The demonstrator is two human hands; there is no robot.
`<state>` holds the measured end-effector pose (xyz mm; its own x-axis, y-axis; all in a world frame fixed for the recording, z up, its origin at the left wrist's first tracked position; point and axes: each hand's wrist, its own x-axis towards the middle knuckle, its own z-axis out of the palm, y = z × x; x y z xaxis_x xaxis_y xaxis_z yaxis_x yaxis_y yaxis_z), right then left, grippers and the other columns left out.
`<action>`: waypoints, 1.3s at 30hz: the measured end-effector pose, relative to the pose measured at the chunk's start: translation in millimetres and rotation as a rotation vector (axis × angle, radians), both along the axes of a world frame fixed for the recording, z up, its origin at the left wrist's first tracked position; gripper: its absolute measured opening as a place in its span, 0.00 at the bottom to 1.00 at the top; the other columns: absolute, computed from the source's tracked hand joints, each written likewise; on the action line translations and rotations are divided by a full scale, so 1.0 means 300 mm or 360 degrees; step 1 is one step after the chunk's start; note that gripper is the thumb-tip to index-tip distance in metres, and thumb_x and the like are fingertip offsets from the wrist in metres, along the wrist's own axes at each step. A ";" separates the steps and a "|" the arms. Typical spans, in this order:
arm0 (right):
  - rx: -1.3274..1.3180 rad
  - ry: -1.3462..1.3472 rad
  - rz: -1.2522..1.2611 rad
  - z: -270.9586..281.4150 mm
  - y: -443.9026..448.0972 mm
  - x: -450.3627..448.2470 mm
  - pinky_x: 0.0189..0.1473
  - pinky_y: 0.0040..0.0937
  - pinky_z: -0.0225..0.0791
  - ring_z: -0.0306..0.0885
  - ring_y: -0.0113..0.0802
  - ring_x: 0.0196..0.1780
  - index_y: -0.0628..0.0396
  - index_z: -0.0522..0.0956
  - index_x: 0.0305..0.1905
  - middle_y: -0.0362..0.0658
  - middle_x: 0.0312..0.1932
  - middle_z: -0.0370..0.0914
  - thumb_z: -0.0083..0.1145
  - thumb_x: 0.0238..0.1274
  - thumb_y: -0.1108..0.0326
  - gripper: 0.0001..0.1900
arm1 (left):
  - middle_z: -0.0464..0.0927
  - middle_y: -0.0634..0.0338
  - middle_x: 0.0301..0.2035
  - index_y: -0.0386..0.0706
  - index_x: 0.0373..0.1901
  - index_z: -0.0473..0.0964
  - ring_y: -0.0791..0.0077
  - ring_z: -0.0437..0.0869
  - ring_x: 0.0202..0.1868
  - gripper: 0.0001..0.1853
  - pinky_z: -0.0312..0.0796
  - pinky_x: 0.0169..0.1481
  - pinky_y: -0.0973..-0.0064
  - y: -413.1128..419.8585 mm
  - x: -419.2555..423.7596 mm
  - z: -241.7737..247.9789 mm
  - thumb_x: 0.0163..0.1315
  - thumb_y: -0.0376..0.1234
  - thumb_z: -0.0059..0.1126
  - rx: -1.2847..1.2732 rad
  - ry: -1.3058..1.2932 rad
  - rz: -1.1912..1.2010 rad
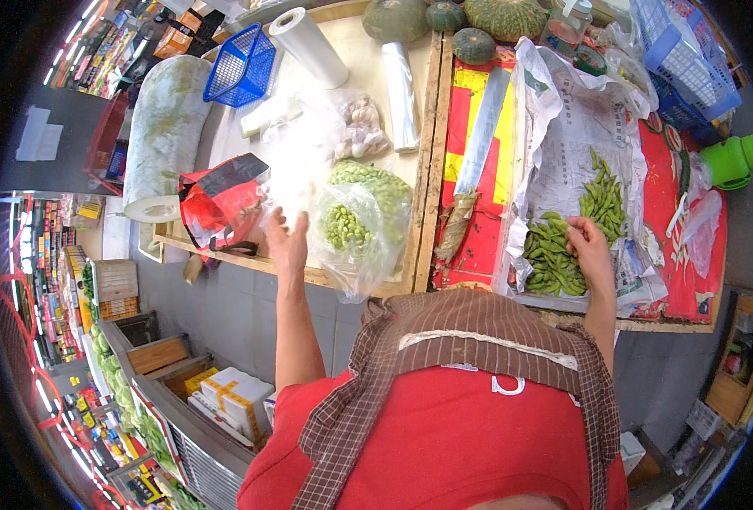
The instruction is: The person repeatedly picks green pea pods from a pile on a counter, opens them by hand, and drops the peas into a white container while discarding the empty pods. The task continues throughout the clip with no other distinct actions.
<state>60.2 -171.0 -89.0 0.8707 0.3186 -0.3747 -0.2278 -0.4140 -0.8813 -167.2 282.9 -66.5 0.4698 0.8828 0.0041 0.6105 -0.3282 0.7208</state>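
My left hand (289, 245) is raised over the front edge of the left board, fingers apart and nothing visible in it. It is between a red and black bag (223, 197) and a clear plastic bag (376, 255) of shelled green beans (348, 227). Strong glare washes out the surface just beyond its fingertips. My right hand (590, 248) is at a pile of green soybean pods (552, 258), thumb and forefinger pinched on a pod at the pile's edge. More pods (605, 204) lie beside that hand. The pods rest on newspaper (587, 121).
A large knife (483, 131) with a wrapped handle lies between the two work areas. Behind are a plastic roll (309, 48), a blue basket (241, 67), bagged garlic (360, 124) and pumpkins (395, 19). A winter melon (166, 134) is at left, a green jug (730, 162) at right.
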 end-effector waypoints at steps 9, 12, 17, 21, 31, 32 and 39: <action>0.0258 0.0172 -0.0093 0.038 -0.033 -0.071 0.35 0.20 0.63 0.75 0.23 0.35 0.59 0.70 0.47 0.41 0.36 0.78 0.50 0.62 0.67 0.11 | 0.69 0.68 0.21 0.38 0.32 0.73 0.84 0.67 0.23 0.04 0.61 0.27 0.82 -0.010 0.029 0.057 0.62 0.29 0.50 -0.0729 -0.0541 -0.0140; 0.0371 0.0215 -0.0188 0.071 -0.032 -0.088 0.35 0.20 0.63 0.75 0.23 0.37 0.58 0.70 0.45 0.41 0.37 0.78 0.52 0.62 0.68 0.09 | 0.72 0.61 0.25 0.34 0.38 0.71 0.79 0.72 0.26 0.08 0.66 0.31 0.79 -0.028 0.066 0.180 0.61 0.30 0.51 -0.0297 -0.0085 -0.0022; 0.0374 -0.0028 -0.0287 0.155 0.032 -0.121 0.34 0.19 0.62 0.70 0.20 0.33 0.57 0.72 0.39 0.36 0.31 0.74 0.55 0.59 0.68 0.07 | 0.75 0.56 0.35 0.35 0.45 0.70 0.71 0.76 0.37 0.12 0.69 0.42 0.74 -0.258 0.200 0.338 0.62 0.31 0.48 0.0078 -0.0561 -0.0632; 0.0578 0.0071 -0.0166 0.237 0.108 -0.162 0.31 0.19 0.63 0.67 0.20 0.27 0.58 0.74 0.37 0.34 0.25 0.71 0.56 0.59 0.67 0.07 | 0.76 0.59 0.35 0.35 0.48 0.68 0.77 0.78 0.36 0.15 0.71 0.41 0.79 -0.616 0.394 0.332 0.68 0.37 0.42 -0.1030 -0.0196 -0.1525; 0.0714 0.0037 -0.0338 0.287 0.050 -0.187 0.30 0.20 0.64 0.69 0.19 0.28 0.62 0.74 0.35 0.36 0.23 0.72 0.54 0.61 0.64 0.10 | 0.70 0.66 0.20 0.40 0.36 0.71 0.81 0.70 0.21 0.07 0.62 0.27 0.82 -0.878 0.555 0.243 0.66 0.35 0.49 -0.1872 -0.0054 -0.1548; 0.0726 0.0116 -0.0326 0.283 0.043 -0.180 0.30 0.20 0.66 0.72 0.20 0.28 0.62 0.75 0.35 0.38 0.25 0.75 0.53 0.61 0.64 0.10 | 0.70 0.67 0.20 0.41 0.35 0.71 0.82 0.68 0.20 0.08 0.61 0.27 0.83 -0.881 0.557 0.240 0.66 0.36 0.48 -0.1768 -0.0007 -0.1557; 0.0849 0.0246 -0.0163 0.289 0.036 -0.141 0.31 0.21 0.69 0.75 0.22 0.29 0.63 0.75 0.36 0.41 0.30 0.78 0.51 0.62 0.67 0.08 | 0.69 0.66 0.20 0.41 0.33 0.69 0.80 0.66 0.20 0.10 0.58 0.26 0.82 -0.881 0.589 0.226 0.68 0.37 0.45 -0.1878 0.0160 -0.1502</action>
